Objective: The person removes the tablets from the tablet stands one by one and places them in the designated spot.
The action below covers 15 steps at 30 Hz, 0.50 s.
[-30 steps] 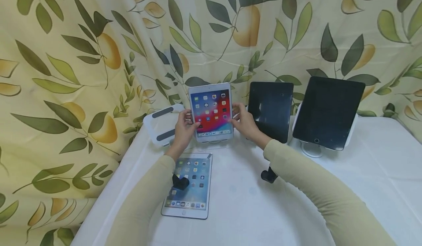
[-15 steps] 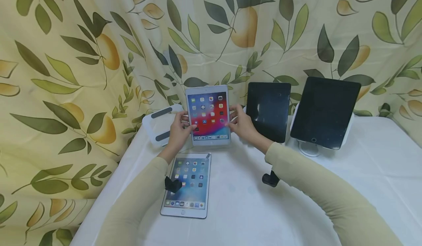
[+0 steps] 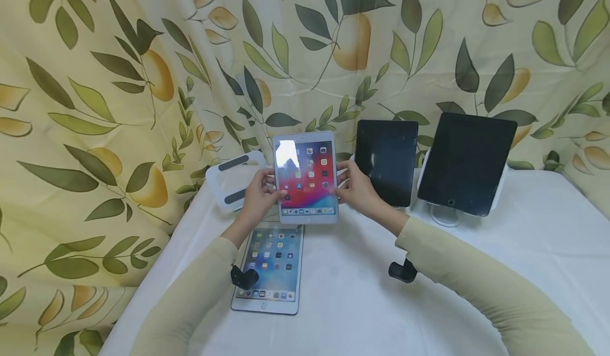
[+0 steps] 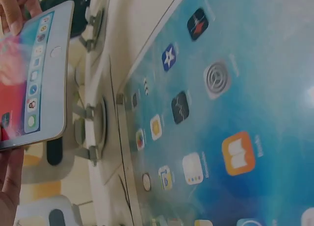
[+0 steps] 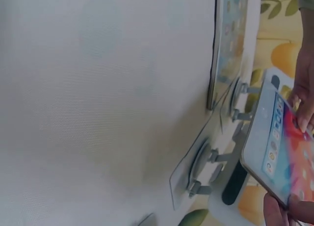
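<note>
The held tablet [image 3: 307, 181] is between the two hands, raised above the table [image 3: 352, 292], its lit screen tilted up. The left hand [image 3: 259, 194] clamps its left edge low down, thumb on the front and fingers curled behind; the right hand [image 3: 357, 186] pinches the opposite edge the same way. Just beyond the fingers, behind the held tablet, the wrist views show a stand [image 5: 234, 184] with a dark pad; whether the two touch, I cannot tell. Just beside the left fingers, on their outer side, is another stand [image 3: 233, 162], with two grey pads. Nearer the person than the left fingers, the flat tablet [image 3: 278, 271] lies on the table with its screen lit. Just past the right fingers leans a dark tablet [image 3: 387, 160]; farther right, well apart from them, a larger black tablet [image 3: 467, 160] rests on a round-based stand [image 3: 445, 214]. A leaf-patterned curtain [image 3: 314, 96] hangs behind everything.
</note>
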Tool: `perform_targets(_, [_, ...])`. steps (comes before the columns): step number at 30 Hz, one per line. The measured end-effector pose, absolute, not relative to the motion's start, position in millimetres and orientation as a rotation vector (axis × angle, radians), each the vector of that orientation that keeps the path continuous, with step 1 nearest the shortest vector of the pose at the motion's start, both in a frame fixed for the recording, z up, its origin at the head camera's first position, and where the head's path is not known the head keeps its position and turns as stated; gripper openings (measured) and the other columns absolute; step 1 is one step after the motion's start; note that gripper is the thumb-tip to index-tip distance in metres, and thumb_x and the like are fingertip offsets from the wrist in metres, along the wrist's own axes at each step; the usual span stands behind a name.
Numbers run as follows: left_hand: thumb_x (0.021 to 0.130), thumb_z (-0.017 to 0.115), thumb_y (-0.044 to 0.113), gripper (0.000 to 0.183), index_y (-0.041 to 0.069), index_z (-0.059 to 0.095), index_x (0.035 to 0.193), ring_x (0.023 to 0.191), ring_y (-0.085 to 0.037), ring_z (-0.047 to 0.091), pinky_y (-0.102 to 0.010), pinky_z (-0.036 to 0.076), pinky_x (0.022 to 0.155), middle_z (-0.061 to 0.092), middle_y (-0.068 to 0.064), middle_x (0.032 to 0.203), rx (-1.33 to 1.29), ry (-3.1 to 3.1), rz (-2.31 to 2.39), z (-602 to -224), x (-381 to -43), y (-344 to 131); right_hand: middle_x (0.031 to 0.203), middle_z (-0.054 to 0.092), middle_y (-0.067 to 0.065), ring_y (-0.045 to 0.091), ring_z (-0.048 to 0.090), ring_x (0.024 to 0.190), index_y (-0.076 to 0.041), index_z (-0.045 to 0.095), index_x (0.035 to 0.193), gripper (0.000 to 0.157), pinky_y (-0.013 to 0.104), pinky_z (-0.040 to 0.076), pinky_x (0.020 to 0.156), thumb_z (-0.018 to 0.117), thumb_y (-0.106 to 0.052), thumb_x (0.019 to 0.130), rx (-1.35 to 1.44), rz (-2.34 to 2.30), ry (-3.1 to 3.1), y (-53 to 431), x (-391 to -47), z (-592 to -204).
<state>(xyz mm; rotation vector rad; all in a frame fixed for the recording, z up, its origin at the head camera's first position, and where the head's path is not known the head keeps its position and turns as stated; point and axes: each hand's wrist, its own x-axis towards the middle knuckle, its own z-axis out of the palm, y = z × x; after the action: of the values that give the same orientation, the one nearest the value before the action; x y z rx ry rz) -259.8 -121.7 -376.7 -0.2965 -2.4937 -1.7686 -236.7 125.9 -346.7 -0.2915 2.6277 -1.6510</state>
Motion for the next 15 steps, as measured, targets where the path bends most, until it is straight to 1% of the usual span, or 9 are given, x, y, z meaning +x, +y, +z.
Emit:
perform_targets(3, [0.083, 0.071, 0.006, 0.055, 0.006, 0.042, 0.129, 0.079, -0.016, 0.059, -0.030, 0.057, 0.071, 0.053, -0.010, 0.104, -0.326, -2.495, -1.790, -375, -253, -120, 0.107, 0.052, 0.019, 0.027, 0.058, 0.085, -0.003, 0.033, 0.132, 0.056, 0.037, 0.058, 0.069, 0.065, -0.002, 0.086, -0.309, -1.645, 2.615, 132, -230, -345])
perform_targets(8, [0.081, 0.072, 0.002, 0.055, 0.004, 0.043, 0.128, 0.073, -0.012, 0.059, -0.034, 0.058, 0.067, 0.055, -0.012, 0.101, -0.362, -2.485, -1.800, -372, -243, -116, 0.107, 0.051, 0.020, 0.027, 0.056, 0.087, -0.001, 0.031, 0.131, 0.057, 0.037, 0.058, 0.070, 0.066, -0.003, 0.086, -0.351, -1.656, 2.585, 141, -220, -346])
perform_targets(11, [0.080, 0.072, 0.000, 0.055, 0.003, 0.044, 0.127, 0.072, -0.011, 0.059, -0.033, 0.058, 0.065, 0.056, -0.013, 0.101, -0.378, -2.489, -1.811, -370, -238, -114, 0.106, 0.050, 0.021, 0.026, 0.056, 0.086, 0.000, 0.030, 0.131, 0.058, 0.039, 0.058, 0.071, 0.067, -0.003, 0.086, -0.352, -1.674, 2.559, 146, -214, -346])
perform_targets(15, [0.081, 0.072, 0.001, 0.055, 0.004, 0.044, 0.128, 0.074, -0.012, 0.061, -0.031, 0.058, 0.065, 0.055, -0.013, 0.102, -0.390, -2.512, -1.838, -367, -231, -110, 0.106, 0.051, 0.021, 0.024, 0.058, 0.084, 0.000, 0.030, 0.130, 0.059, 0.038, 0.058, 0.070, 0.068, -0.003, 0.085, -0.330, -1.682, 2.535, 153, -207, -345])
